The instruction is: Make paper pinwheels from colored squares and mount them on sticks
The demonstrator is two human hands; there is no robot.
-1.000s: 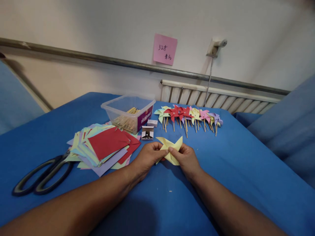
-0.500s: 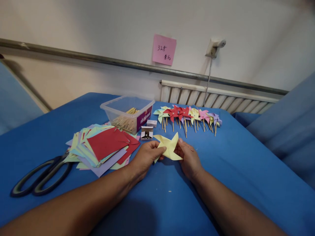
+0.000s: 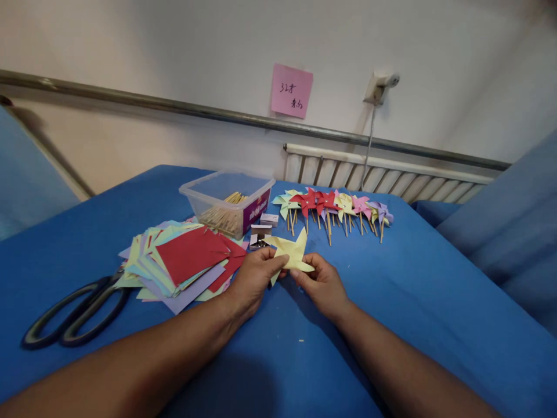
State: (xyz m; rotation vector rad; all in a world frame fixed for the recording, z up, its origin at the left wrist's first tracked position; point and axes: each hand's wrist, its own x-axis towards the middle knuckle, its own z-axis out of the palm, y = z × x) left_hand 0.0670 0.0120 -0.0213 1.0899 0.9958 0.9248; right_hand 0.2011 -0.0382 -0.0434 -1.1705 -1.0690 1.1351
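A folded yellow paper pinwheel (image 3: 289, 251) is pinched between my two hands just above the blue cloth. My left hand (image 3: 253, 280) grips its left side, thumb on top. My right hand (image 3: 321, 283) holds its lower right edge with fingers curled under. Just behind the pinwheel stands a small open box of pins (image 3: 258, 235). To the left lies a spread pile of coloured paper squares (image 3: 183, 259), red on top. A row of finished pinwheels on wooden sticks (image 3: 333, 206) lies further back.
A clear plastic tub of wooden sticks (image 3: 226, 200) stands behind the paper pile. Large black scissors (image 3: 73, 311) lie at the left. The blue-covered table (image 3: 413, 290) reaches back to a wall with a radiator (image 3: 383, 168) and a pink note (image 3: 291, 90).
The yellow pinwheel has turned and shifted left and slightly up between my hands. My right hand moved left from its right side to under its lower edge.
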